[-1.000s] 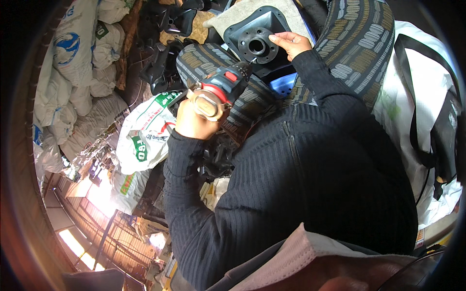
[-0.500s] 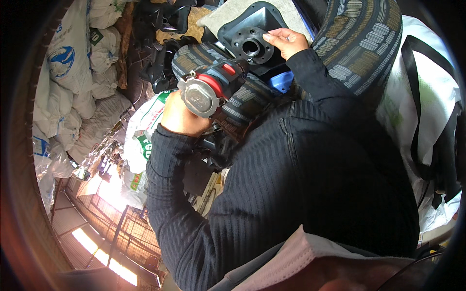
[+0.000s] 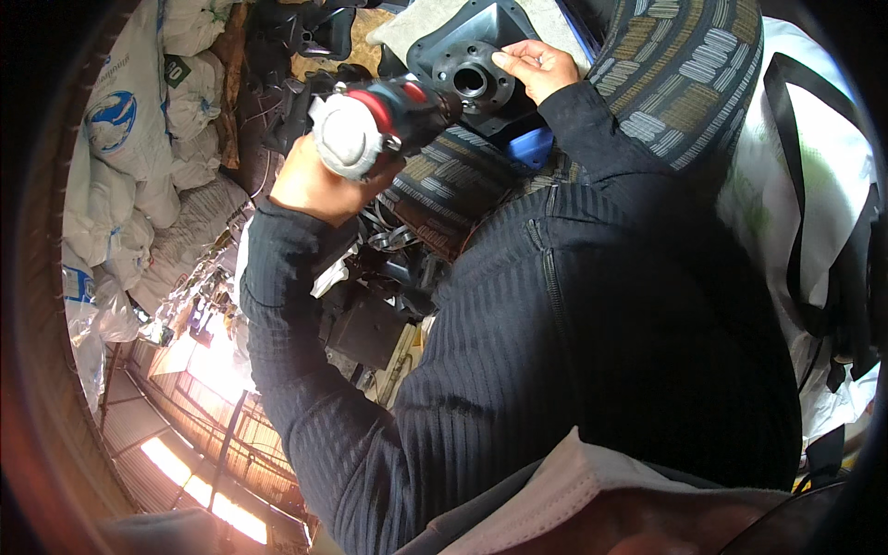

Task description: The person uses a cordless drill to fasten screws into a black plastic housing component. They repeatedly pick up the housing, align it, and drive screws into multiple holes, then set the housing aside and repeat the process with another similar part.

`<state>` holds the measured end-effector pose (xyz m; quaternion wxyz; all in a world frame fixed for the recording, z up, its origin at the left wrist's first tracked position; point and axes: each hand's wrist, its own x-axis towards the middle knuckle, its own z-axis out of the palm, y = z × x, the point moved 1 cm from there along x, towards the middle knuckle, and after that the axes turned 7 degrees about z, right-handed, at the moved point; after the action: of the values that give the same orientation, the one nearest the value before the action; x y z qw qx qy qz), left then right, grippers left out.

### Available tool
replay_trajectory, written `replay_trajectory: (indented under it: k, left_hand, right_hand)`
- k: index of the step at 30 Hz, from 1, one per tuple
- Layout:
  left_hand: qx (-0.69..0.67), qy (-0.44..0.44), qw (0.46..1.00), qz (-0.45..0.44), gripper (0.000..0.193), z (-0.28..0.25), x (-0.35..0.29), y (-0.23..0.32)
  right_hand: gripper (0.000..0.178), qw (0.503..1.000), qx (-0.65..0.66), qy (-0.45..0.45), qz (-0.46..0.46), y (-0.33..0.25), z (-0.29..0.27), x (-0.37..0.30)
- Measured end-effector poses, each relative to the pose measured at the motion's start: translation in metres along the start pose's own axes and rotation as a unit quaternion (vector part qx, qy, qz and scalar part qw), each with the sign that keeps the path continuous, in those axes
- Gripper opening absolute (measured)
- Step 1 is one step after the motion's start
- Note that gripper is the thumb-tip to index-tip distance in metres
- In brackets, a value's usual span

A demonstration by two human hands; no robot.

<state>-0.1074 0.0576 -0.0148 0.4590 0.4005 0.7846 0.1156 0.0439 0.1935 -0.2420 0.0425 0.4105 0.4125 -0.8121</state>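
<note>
My left hand (image 3: 314,180) is closed around a handheld power tool (image 3: 393,116) with a round silver back end, a red ring and a dark body. The tool's nose points right, toward the lower left of a black flanged part (image 3: 449,69). This part has a square base, a round flange with several small holes, and a hollow centre. At the flange's upper right rim, my right hand (image 3: 541,69) pinches with thumb and fingers bent together. Whether a small thing sits between those fingertips is too small to tell. A blue piece (image 3: 530,148) lies just below the part.
A dark patterned cushion-like ring (image 3: 680,83) curves around the work spot. White sacks (image 3: 129,129) are piled at the left. Several black moulded parts (image 3: 319,32) lie at the back left. A white bag (image 3: 805,139) with black straps stands at the right.
My left hand and the power tool have moved left and slightly up, away from the flange. The right hand stays at the flange's rim, shifted only slightly in the picture.
</note>
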Motion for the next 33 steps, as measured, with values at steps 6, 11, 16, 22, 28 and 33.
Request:
replay_trajectory:
  k: [6,11,16,22,28,33]
  left_hand:
    - [0.05,-0.003,0.999,0.019,0.036,0.005,0.001,-0.009]
    - [0.083,0.028,0.994,0.059,0.035,0.011,-0.007,-0.013]
    - [0.1,0.042,0.994,-0.03,0.037,0.029,-0.034,-0.003]
    - [-0.135,0.243,0.961,-0.003,0.05,0.055,-0.066,0.002]
    - [-0.162,0.205,0.965,-0.016,0.045,0.045,-0.054,-0.014]
    - [-0.13,0.223,0.966,0.002,0.04,0.047,-0.044,-0.021]
  right_hand:
    - [0.011,0.998,0.051,-0.028,-0.016,0.005,-0.001,0.011]
    - [0.024,0.998,-0.005,-0.016,0.063,0.005,-0.005,0.017]
    - [0.033,0.993,-0.097,0.048,0.044,-0.003,-0.002,0.016]
    - [0.034,0.999,0.005,-0.017,-0.043,0.019,-0.003,0.03]
    - [0.031,0.998,-0.015,-0.014,-0.056,0.019,-0.007,0.036]
    - [0.029,1.0,-0.01,-0.009,-0.012,-0.004,0.002,0.015]
